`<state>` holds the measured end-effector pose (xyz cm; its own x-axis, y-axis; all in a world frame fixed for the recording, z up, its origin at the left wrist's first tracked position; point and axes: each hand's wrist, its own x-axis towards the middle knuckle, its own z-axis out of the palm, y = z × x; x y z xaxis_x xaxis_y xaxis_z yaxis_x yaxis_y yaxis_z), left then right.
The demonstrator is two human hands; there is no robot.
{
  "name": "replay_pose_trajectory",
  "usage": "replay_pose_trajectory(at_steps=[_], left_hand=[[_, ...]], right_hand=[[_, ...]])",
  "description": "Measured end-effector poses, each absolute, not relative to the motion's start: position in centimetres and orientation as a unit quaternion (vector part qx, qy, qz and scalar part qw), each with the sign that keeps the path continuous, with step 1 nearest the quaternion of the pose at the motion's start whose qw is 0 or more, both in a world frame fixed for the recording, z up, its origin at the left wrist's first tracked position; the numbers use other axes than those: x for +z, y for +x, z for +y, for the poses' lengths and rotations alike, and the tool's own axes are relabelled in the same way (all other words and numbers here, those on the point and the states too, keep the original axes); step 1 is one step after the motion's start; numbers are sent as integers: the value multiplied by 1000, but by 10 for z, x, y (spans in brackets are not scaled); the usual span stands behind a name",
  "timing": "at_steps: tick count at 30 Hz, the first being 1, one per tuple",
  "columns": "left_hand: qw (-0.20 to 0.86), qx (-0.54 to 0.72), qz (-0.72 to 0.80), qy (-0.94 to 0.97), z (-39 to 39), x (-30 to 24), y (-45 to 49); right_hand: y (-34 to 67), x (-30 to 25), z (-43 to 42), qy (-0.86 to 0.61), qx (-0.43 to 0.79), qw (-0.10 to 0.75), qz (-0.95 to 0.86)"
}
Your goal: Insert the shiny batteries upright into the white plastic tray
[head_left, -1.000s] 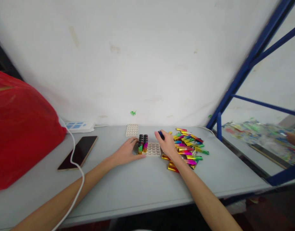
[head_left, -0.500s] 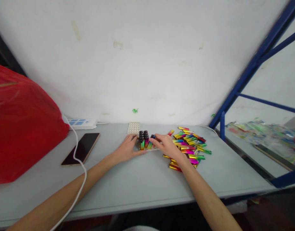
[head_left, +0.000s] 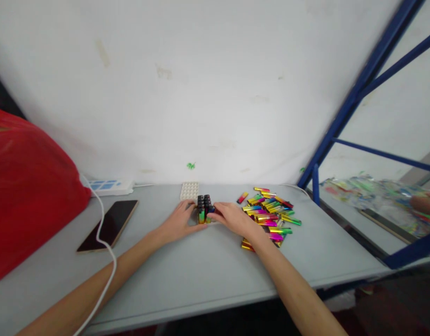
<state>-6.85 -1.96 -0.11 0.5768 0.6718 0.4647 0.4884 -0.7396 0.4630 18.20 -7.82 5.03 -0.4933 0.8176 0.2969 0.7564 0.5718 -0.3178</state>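
My left hand (head_left: 180,219) rests on the grey table (head_left: 200,266), fingers curled against the left side of a white tray that my hands mostly hide. Several rainbow-coloured lighters with black tops (head_left: 203,208) stand upright in it. My right hand (head_left: 232,218) lies over the tray's right part, fingers pinched on a lighter beside the standing ones; only its dark tip shows. A loose pile of shiny multicoloured lighters (head_left: 271,214) lies just right of my right wrist. One lighter (head_left: 242,198) lies apart, behind my right hand.
A second white tray (head_left: 189,190) lies by the wall. A phone (head_left: 108,225) with a white cable (head_left: 106,247) across it, a power strip (head_left: 108,186) and a big red bag (head_left: 29,196) sit left. A blue frame (head_left: 341,121) stands right; another person's hand (head_left: 426,205) works beyond.
My right hand has come left from the loose pile to the tray with a lighter and now sits against the standing row. My left hand has stayed at the tray's left side.
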Motion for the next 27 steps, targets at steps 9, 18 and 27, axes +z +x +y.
replay_pose_trajectory(at_steps=[9,18,27], left_hand=[[138,312,324,882,-21,6,-69],[134,296,332,885,-19,8,-67],[174,279,315,890,-19,13,-71]], right_hand=[[186,69,-83,-436,89,201,-873],[214,74,-75,-451,191,240,-838],[355,83,-10,-719,17,206,-663]])
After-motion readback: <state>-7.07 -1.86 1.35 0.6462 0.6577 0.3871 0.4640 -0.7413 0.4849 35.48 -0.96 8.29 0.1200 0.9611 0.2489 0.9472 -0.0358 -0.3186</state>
